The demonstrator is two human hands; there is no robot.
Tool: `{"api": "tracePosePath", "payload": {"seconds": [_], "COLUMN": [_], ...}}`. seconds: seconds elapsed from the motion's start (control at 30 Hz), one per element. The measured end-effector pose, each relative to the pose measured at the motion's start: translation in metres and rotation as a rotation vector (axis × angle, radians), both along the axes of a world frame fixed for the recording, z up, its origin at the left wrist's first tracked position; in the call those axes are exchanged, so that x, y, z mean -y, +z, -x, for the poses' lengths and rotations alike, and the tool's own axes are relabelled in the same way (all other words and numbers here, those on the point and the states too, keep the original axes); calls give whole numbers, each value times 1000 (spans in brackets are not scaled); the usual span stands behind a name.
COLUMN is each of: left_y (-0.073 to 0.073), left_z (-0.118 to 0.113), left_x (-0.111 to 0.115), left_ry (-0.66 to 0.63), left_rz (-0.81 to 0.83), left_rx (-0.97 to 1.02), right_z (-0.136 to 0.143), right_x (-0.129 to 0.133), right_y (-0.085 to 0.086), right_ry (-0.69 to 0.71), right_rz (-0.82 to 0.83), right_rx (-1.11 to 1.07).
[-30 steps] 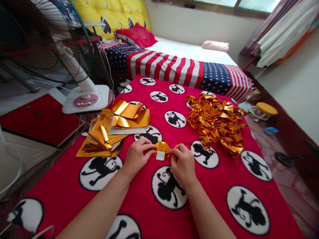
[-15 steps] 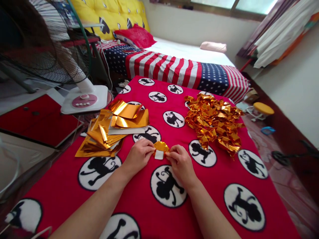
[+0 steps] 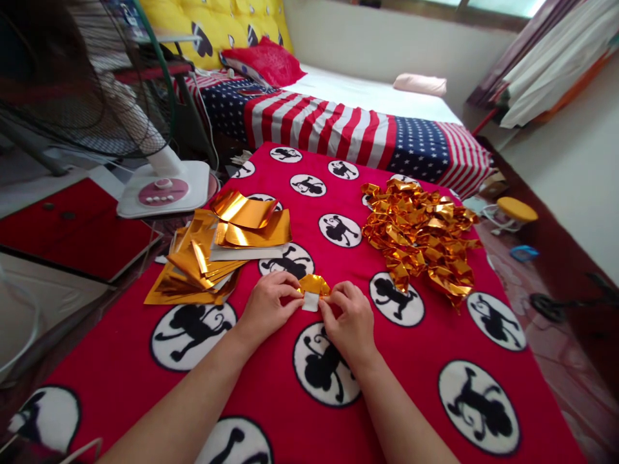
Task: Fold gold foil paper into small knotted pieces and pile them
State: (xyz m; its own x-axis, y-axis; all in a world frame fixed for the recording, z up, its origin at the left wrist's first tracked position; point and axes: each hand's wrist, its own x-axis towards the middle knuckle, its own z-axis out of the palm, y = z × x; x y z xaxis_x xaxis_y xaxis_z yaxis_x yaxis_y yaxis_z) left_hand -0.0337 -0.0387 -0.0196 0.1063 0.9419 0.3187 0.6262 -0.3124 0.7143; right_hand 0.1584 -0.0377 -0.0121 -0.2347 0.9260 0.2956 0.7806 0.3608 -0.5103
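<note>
While a table (image 3: 387, 399), draped in red cloth with black monkeys in white circles, fills most of the view, a bed (image 3: 353, 93) with a star-and-stripe cover stands beyond its far edge, and a white fan (image 3: 167, 164) stands to the left. On the table's right side lies a loose heap of folded gold foil pieces (image 3: 418, 232); on its left, a spread stack of flat gold sheets (image 3: 207, 258). Between and nearer than these, the left hand (image 3: 271, 299) and right hand (image 3: 353, 322) face each other, fingers pinching opposite ends of a small gold foil piece (image 3: 313, 283), whose near edge shows a white patch (image 3: 310, 301).
</note>
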Motion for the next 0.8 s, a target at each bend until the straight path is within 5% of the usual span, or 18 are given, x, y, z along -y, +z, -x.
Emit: {"api": "tracePosePath", "payload": {"seconds": [0.43,0.8], "left_y": [4,10], "left_z": [-1,13], "left_x": [2,-1], "left_ry": [12,-141], "left_rz": [26,60], "left_rx": [-40,-18], "right_z": [-2,-13], "right_x": [2,-1], "right_y": [7,4], "right_ry": [25,110], "right_rz": [37,89], "right_rx": [112,-8]}}
